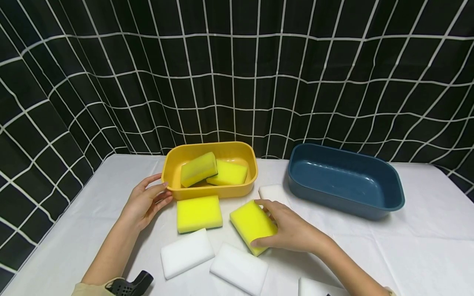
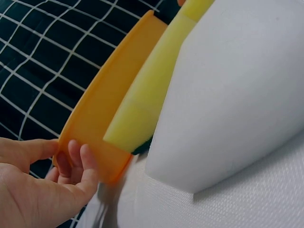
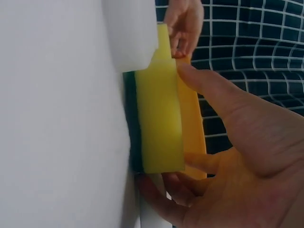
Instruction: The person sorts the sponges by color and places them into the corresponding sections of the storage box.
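Apparently the work was only partly done. One tilted sponge (image 1: pixel 198 169) and one flat sponge (image 1: pixel 233 172) already lay inside the yellow tub (image 1: pixel 229 191), just left of the frame's centre. Another yellow sponge (image 1: pixel 199 214) lay outside, just below the tub in the frame. At lower centre, the right hand (image 1: pixel 292 227) pinched a fourth sponge (image 1: pixel 252 224) between thumb and fingers, also outside. The left hand (image 1: pixel 138 205) touched the tub's left end; whether it gripped or merely steadied could not be told. Four white pads (image 1: pixel 187 253) lay outside the blue tub (image 1: pixel 333 200) at right.
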